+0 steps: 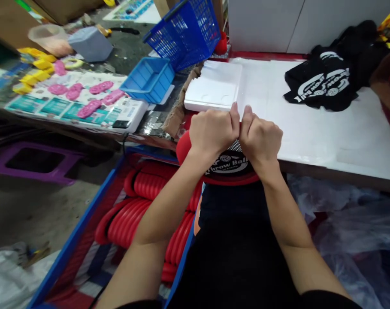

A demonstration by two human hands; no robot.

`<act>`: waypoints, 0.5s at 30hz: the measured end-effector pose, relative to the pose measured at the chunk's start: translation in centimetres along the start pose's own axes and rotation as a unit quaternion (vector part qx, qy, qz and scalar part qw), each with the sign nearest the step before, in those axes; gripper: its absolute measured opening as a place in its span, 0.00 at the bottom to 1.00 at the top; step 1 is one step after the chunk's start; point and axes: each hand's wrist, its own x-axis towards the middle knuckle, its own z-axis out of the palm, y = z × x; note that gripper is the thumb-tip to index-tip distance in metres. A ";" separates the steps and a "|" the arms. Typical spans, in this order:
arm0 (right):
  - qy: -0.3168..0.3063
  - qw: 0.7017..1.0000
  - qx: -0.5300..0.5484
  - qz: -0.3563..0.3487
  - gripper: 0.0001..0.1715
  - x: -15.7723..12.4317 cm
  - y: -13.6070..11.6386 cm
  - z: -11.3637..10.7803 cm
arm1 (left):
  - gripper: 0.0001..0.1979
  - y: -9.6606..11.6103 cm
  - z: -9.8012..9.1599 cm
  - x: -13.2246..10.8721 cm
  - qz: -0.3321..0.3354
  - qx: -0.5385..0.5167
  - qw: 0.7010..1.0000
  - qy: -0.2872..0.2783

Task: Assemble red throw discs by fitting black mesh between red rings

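Both of my hands are closed side by side on the far rim of a red ring with a black printed fabric face (228, 167) that reads "Throw Ball". My left hand (213, 131) grips the rim on the left. My right hand (261, 138) grips it on the right, thumbs touching. The ring is held at the near edge of the white table (310, 133), partly hidden by my hands. Black fabric (233, 240) lies on my lap below it.
A blue-edged bin (85, 231) of red ribbed rings (143, 206) sits low left. On the table lie a white foam tray (210, 88) and folded black printed covers (323, 83). Blue baskets (185, 30), a blue tray (148, 79), and pink and yellow parts lie on the left bench.
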 end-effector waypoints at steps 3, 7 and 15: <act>-0.012 1.000 -0.011 -0.016 0.37 -0.7 0.8 -1.1 | 0.30 1.5 -1.9 -0.7 0.045 0.074 0.996 -0.024; 0.013 0.995 0.026 -0.099 0.33 -3.8 3.2 -5.0 | 0.23 2.1 -8.1 -3.6 0.153 -0.012 0.979 -0.134; -0.199 0.901 0.111 -0.369 0.34 -8.5 4.4 -12.1 | 0.21 0.1 -12.3 -12.1 0.173 -0.158 0.945 -0.229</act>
